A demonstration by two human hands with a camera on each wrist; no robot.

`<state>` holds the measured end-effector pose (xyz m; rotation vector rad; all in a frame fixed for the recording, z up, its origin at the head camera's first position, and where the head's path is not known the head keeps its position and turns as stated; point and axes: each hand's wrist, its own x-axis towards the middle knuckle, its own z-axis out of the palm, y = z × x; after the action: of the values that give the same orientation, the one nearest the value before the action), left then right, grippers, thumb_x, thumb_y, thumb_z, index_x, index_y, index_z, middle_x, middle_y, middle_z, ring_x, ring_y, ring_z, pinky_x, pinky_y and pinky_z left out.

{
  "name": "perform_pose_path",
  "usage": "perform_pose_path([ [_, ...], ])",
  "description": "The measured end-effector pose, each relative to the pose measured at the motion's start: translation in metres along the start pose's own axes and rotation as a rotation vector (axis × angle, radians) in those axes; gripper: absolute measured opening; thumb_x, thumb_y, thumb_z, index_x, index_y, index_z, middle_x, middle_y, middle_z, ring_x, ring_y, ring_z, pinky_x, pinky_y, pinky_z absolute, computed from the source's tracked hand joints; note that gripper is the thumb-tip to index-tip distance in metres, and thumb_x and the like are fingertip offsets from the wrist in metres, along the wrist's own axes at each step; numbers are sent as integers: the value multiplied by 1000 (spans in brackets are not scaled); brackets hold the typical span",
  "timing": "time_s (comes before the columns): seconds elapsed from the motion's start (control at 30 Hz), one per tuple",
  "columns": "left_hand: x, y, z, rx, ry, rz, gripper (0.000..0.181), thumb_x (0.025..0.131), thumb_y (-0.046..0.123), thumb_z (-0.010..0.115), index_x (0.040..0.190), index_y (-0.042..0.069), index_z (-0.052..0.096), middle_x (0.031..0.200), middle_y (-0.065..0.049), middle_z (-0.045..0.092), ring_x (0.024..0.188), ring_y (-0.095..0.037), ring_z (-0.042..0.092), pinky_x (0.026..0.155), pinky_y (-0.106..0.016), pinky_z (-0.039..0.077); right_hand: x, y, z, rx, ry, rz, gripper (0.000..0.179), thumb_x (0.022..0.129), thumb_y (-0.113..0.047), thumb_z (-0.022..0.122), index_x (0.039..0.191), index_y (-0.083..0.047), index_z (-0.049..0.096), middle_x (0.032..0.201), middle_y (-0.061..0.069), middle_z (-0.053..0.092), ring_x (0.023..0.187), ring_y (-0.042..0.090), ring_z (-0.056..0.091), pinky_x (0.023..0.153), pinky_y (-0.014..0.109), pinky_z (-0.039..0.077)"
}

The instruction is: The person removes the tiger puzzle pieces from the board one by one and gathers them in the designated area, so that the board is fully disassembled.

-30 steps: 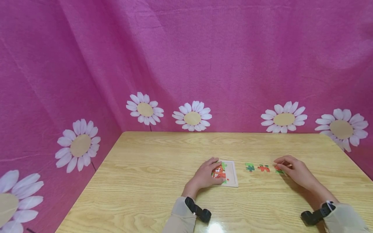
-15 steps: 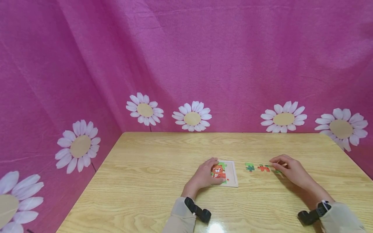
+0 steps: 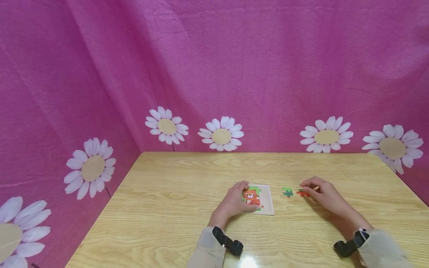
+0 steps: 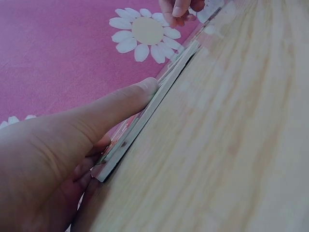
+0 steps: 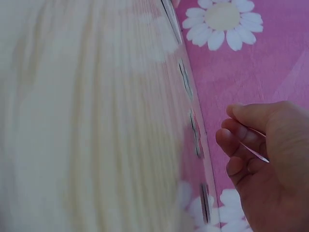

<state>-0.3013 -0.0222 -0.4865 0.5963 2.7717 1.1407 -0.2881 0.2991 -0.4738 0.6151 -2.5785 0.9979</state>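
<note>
My left hand (image 3: 232, 201) grips a small jigsaw tray (image 3: 266, 199) at its left side, thumb along the near edge and fingers at the far one. Pieces in the tray show an orange tiger (image 3: 251, 196) on green; its right strip is bare wood. In the head view, a green jigsaw piece (image 3: 287, 192) lies right of the tray, then an orange jigsaw piece (image 3: 300, 193). Over the orange one hovers my right hand (image 3: 326, 195), fingers loosely curled and holding nothing. Beneath this hand, a third jigsaw piece (image 5: 205, 203) shows in the right wrist view.
A wood-grain table (image 3: 167, 208) carries everything. A pink cloth (image 3: 261, 74) printed with white daisies hangs behind it and along its left side. Each wrist wears a black strap with a camera (image 3: 348, 247).
My right hand has moved left, from above the rightmost piece to above the orange one, partly covering it. The left hand and tray have stayed nearly still.
</note>
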Motion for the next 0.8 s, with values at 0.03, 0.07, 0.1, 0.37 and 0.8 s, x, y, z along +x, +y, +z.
perform_pose_path([
  [0.03, 0, 0, 0, -2, 1, -1, 75, 75, 39, 86, 135, 7, 54, 149, -1, 43, 133, -24, 41, 108, -39, 37, 1, -2, 2, 8, -4, -6, 10, 92, 0, 66, 101, -3, 69, 93, 4, 63, 76, 2, 54, 61, 21, 49],
  [0.07, 0, 0, 1, -4, 2, 0, 76, 74, 40, 86, 135, 7, 54, 149, -1, 43, 133, -24, 41, 108, -39, 37, 2, -3, 4, 14, -9, -13, 10, 92, 0, 65, 101, -3, 69, 92, 3, 63, 76, 2, 54, 61, 21, 49],
  [0.1, 0, 0, 1, -9, 0, 1, 76, 74, 40, 86, 135, 7, 54, 149, -1, 43, 132, -24, 41, 107, -38, 38, 3, -5, 6, 21, -14, -17, 10, 92, 0, 65, 101, -3, 69, 92, 3, 63, 75, 2, 54, 61, 21, 49],
  [0.37, 0, -1, -5, -12, -66, 3, 75, 78, 39, 83, 139, 7, 53, 153, -1, 39, 138, -24, 36, 110, -39, 36, 10, -16, 21, 40, -33, -44, 11, 92, 1, 65, 100, -4, 70, 94, 3, 62, 75, 2, 52, 63, 21, 48],
  [0.8, 3, -3, -21, -1, -168, 49, 74, 80, 29, 82, 143, 7, 51, 154, -2, 38, 140, -26, 34, 112, -39, 31, 26, -31, 43, 82, -95, -48, 10, 91, 0, 67, 99, -4, 70, 92, -2, 62, 74, 4, 51, 61, 21, 46],
])
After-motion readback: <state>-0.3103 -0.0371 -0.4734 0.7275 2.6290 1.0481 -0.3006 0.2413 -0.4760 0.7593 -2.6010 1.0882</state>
